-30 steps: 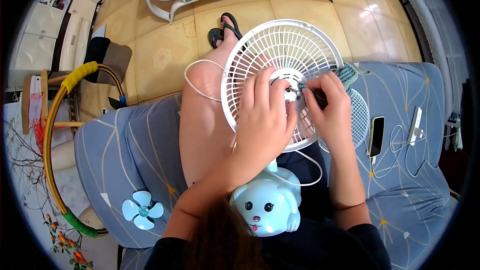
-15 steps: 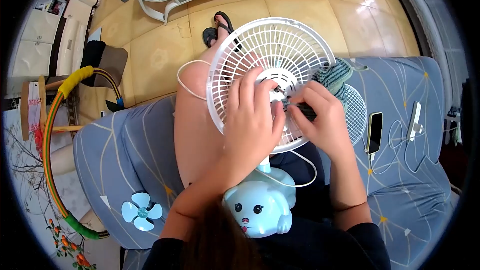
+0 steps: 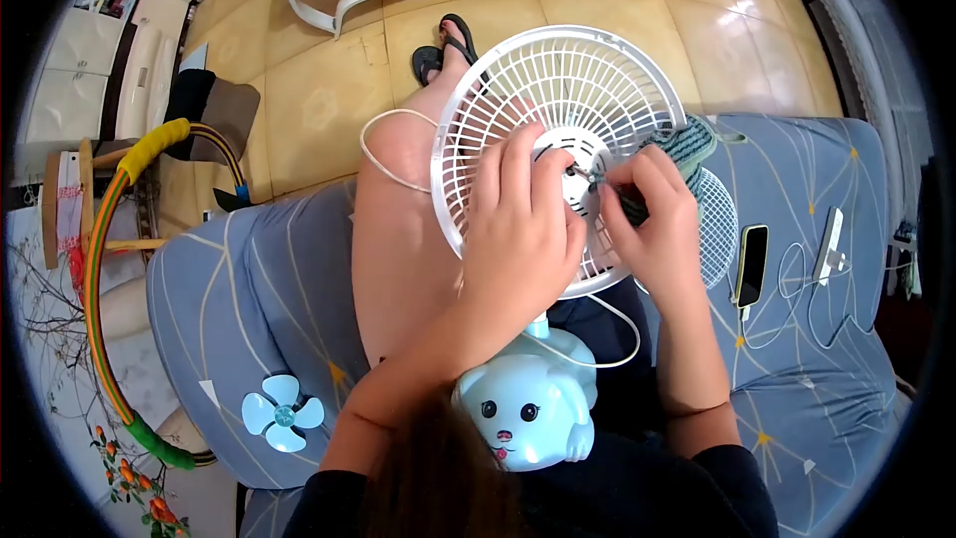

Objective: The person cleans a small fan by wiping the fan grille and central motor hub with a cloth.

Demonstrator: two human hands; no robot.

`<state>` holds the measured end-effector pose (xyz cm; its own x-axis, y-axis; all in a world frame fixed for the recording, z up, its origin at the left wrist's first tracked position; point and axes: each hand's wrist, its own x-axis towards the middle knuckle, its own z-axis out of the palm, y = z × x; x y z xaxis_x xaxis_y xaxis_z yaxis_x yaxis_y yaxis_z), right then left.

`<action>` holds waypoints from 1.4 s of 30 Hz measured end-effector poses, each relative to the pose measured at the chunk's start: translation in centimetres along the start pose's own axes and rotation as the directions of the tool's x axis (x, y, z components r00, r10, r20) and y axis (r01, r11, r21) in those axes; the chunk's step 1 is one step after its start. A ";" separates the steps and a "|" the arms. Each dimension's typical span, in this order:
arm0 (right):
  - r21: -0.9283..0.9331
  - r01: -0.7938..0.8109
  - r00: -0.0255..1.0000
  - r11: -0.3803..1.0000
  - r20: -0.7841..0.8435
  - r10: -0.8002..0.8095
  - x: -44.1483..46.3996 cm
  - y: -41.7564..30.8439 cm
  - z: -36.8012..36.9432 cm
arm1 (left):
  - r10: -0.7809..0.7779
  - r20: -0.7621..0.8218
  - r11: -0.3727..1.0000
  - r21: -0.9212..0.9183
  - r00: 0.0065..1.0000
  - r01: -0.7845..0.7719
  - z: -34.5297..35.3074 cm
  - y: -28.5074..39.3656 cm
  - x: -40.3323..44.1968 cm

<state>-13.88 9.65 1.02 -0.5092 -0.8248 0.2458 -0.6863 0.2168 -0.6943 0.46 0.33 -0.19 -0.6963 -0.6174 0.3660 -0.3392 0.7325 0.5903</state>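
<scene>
A small fan with a light-blue dog-shaped base [image 3: 528, 418] rests in my lap, its white rear grille [image 3: 558, 37] facing up and the white hub [image 3: 583, 146] bare of blades. My left hand [image 3: 523, 224] lies over the grille and steadies it, fingers long and slightly bent, the index fingertip by the thin shaft. With fingertips pinched, my right hand [image 3: 657, 224] holds a green striped cloth [image 3: 694, 147] against the shaft; most of the cloth hangs over the grille's right rim. My fingers partly hide the shaft. A white cord [image 3: 383, 164] loops over my knee.
Light-blue fan blades [image 3: 284, 413] lie on the grey patterned sofa [image 3: 229, 309] at left. A round mesh grille [image 3: 719, 229], a phone [image 3: 752, 264] on a cable and a white power strip [image 3: 829, 244] are at right. A taped hoop [image 3: 92, 289] leans at left.
The fan, with both hands on it, has shifted slightly right and up in view. The right fingers still pinch the cloth by the shaft.
</scene>
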 end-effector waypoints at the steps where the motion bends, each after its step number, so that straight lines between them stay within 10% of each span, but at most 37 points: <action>1: 0.021 0.043 0.998 0.999 0.055 -0.044 -0.1 0.1 -0.1 | 0.001 -0.004 1.000 0.008 1.000 -0.001 0.0 0.0 0.0; 15: 0.058 0.177 0.954 0.982 0.236 -0.186 -0.1 0.5 -1.5 | -0.002 0.001 1.000 -0.008 1.000 0.002 0.0 -0.4 -0.2; 20: 0.009 -0.011 0.999 1.000 0.048 0.010 -0.3 -0.1 -0.1 | 0.003 0.019 1.000 -0.001 1.000 -0.003 -0.2 -0.2 -0.1; 27: 0.052 0.230 0.952 0.972 0.195 -0.236 -0.2 0.4 -0.8 | -0.029 0.015 0.998 -0.058 0.999 0.030 0.0 -0.5 -0.3; 31: -0.009 0.009 0.999 1.000 -0.038 -0.009 -0.1 0.0 0.4 | -0.010 0.009 0.999 -0.032 1.000 0.011 0.3 -0.2 0.0; 36: -0.013 0.288 0.950 0.957 0.128 -0.284 -0.2 0.2 0.0 | 0.013 -0.016 1.000 -0.015 1.000 -0.013 0.1 -0.6 -0.1; 42: -0.052 0.085 0.992 0.995 -0.086 -0.089 0.0 -0.5 1.2 | 0.029 0.000 0.999 0.019 1.000 -0.029 0.0 -0.2 0.0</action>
<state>-12.87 8.89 0.57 -0.4886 -0.7928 0.3643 -0.7534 0.1728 -0.6344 0.54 0.12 -0.30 -0.7061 -0.5957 0.3830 -0.3304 0.7554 0.5658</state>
